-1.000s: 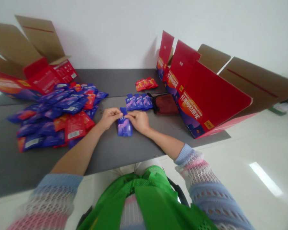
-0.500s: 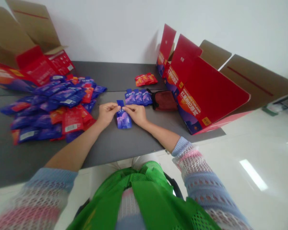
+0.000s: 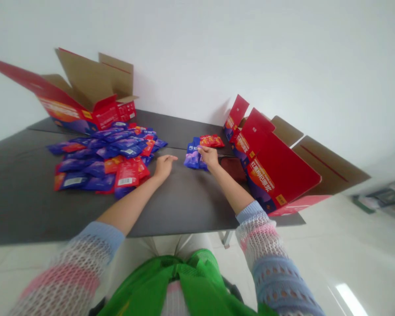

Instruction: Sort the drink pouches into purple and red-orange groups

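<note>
My right hand (image 3: 209,156) pinches the upper right side of a blue-purple pouch (image 3: 191,159) with a narrow top. That pouch is over a small row of similar blue pouches, mostly hidden by it and the hand. Just behind lies a short row of red-orange pouches (image 3: 213,140). My left hand (image 3: 165,167) hovers over the grey table with its fingers stretched to the right and nothing visible in them. To its left spreads a heap of mixed blue and red pouches (image 3: 102,153).
A red printed carton (image 3: 107,115) with raised flaps stands behind the heap at the left. More open red cartons (image 3: 276,171) line the right side. A dark red zipped case (image 3: 233,168) rests against them. The grey table (image 3: 181,206) ends near my lap.
Both hands held the blue pouch over the table before. My left hand has let go and drawn back, while my right hand has carried the pouch to the blue row. The view has shifted.
</note>
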`<state>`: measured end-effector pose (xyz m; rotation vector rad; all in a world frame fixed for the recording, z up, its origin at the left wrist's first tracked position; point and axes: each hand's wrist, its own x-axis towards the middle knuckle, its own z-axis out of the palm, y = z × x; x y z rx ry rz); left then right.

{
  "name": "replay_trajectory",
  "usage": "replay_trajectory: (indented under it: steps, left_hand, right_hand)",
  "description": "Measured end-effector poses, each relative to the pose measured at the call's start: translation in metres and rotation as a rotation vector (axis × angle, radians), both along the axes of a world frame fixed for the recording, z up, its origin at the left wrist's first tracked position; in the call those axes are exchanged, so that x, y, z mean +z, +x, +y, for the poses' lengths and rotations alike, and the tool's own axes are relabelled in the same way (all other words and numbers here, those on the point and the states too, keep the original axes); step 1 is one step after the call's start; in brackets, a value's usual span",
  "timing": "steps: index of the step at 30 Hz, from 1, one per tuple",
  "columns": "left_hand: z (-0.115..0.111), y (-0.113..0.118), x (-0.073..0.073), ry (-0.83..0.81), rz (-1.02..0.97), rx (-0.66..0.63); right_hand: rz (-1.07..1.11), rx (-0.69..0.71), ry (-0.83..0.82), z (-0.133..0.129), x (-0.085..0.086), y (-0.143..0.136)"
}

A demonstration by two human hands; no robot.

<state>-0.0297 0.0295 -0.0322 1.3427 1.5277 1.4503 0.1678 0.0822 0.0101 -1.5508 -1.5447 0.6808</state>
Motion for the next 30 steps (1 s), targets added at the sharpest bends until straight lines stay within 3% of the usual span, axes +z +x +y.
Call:
replay_trajectory:
  steps: [6,9,12,16,18,22,24,27,30]
  left_hand:
    - [-0.029,0.007,0.004,-0.108,0.603,-0.038]
    - [-0.037,0.007,0.006,0.001,0.816,-0.054]
    - [-0.036,0.007,0.003,0.13,1.03,-0.215]
    - [-0.03,0.014,0.002,0.084,1.17,-0.401]
    - [-0.028,0.021,0.005,0.023,1.178,-0.387]
    - [-0.028,0.032,0.012,-0.073,1.188,-0.346]
    - [-0.029,0.034,0.015,-0.081,1.191,-0.347]
    - [-0.03,0.032,0.017,-0.097,1.199,-0.338]
    - [-0.032,0.03,0.021,-0.109,1.195,-0.329]
  right_hand:
    - [-0.184,-0.064,-0.06,0.024,0.001,-0.015]
    - [-0.307,-0.075,-0.083,0.025,0.003,-0.025]
    - [-0.583,-0.077,-0.023,0.021,0.004,-0.036]
    - [-0.832,-0.083,0.11,0.014,-0.003,-0.048]
    - [-0.885,-0.015,0.114,0.01,-0.011,-0.052]
    - [-0.92,0.281,-0.06,0.001,-0.025,-0.053]
    - [-0.935,0.335,-0.075,-0.002,-0.027,-0.051]
    - [-0.977,0.364,0.159,-0.002,-0.023,-0.048]
    - [-0.936,0.606,0.348,0.001,-0.019,-0.045]
